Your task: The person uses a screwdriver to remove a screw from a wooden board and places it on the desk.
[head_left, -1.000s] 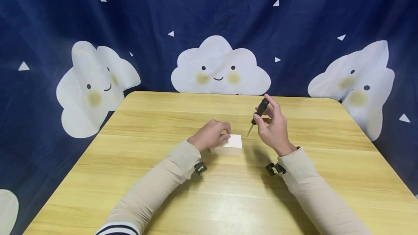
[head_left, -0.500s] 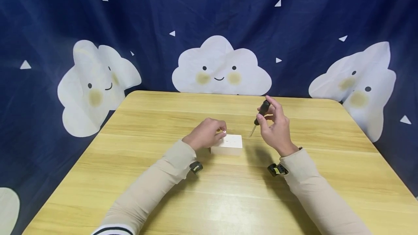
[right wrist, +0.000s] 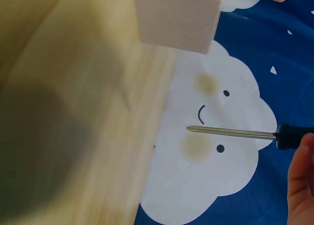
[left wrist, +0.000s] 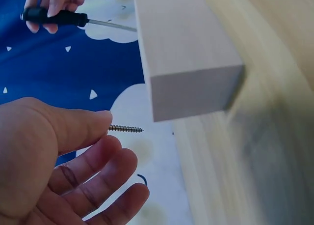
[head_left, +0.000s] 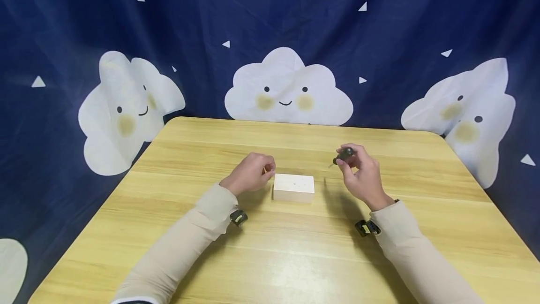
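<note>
A pale wooden block (head_left: 294, 187) lies flat on the table, with small dark marks on its top face. Just left of it, my left hand (head_left: 253, 172) pinches a screw (left wrist: 126, 129) between thumb and forefinger; the threaded shank and point stick out, while the head is hidden by the fingers. My right hand (head_left: 363, 177) is raised to the right of the block and holds a screwdriver (head_left: 345, 155) by its black handle. In the right wrist view the bare metal shaft (right wrist: 230, 132) points toward the left, apart from the block.
The light wood-grain table (head_left: 270, 257) runs back to a dark blue curtain (head_left: 194, 22) printed with white smiling clouds and small triangles. Black straps with small devices sit on both wrists, over beige sleeves (head_left: 190, 233).
My left hand has drawn back leftward off the block's top, carrying the screw. My right hand has moved slightly right and down, tipping the screwdriver to a flatter angle.
</note>
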`<state>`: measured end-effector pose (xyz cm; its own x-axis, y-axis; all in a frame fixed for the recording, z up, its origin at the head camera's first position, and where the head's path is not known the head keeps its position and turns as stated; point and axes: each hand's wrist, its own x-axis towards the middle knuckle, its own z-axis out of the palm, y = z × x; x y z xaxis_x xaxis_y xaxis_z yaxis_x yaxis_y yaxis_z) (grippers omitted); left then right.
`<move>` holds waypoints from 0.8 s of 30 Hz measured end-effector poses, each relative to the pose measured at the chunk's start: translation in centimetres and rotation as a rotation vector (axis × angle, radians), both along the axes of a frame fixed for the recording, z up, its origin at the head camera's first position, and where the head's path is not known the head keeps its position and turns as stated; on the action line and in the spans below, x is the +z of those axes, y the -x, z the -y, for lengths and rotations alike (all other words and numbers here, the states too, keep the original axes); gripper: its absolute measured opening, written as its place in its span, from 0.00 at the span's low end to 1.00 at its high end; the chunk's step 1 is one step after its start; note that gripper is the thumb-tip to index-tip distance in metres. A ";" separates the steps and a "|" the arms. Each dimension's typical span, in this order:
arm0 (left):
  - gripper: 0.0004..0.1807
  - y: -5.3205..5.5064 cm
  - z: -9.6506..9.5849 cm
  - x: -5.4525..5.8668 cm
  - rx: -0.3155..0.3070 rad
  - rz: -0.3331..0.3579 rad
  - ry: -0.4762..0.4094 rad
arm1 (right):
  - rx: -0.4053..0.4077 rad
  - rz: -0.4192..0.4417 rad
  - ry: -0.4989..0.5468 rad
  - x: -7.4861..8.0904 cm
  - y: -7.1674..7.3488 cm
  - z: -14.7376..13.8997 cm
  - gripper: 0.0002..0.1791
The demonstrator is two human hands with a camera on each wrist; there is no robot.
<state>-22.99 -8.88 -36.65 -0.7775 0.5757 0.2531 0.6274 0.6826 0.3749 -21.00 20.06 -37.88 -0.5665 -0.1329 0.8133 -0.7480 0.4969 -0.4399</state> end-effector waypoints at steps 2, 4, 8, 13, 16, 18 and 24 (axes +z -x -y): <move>0.05 0.0 0.3 -0.3 0.012 0.006 0.000 | 0.014 0.005 -0.023 -0.3 -0.1 -0.3 0.21; 0.05 0.0 0.5 -0.4 0.024 0.014 0.008 | 0.032 0.008 -0.050 -0.6 -0.2 -0.5 0.20; 0.06 -0.2 1.0 -0.8 0.042 0.040 0.038 | 0.081 0.026 -0.115 -1.2 -0.3 -1.0 0.18; 0.08 -0.3 1.8 -1.6 0.025 0.030 0.061 | 0.127 0.024 -0.193 -2.2 -0.4 -1.5 0.18; 0.10 -0.3 2.2 -2.1 0.007 0.021 0.069 | 0.161 0.017 -0.234 -2.8 -0.6 -1.8 0.20; 0.12 -0.3 2.5 -2.4 0.002 0.040 0.076 | 0.187 0.016 -0.270 -3.1 -0.6 -2.0 0.20; 0.16 -0.4 3.0 -3.1 -0.009 0.134 0.096 | 0.229 0.100 -0.426 -3.4 -0.9 -2.1 0.20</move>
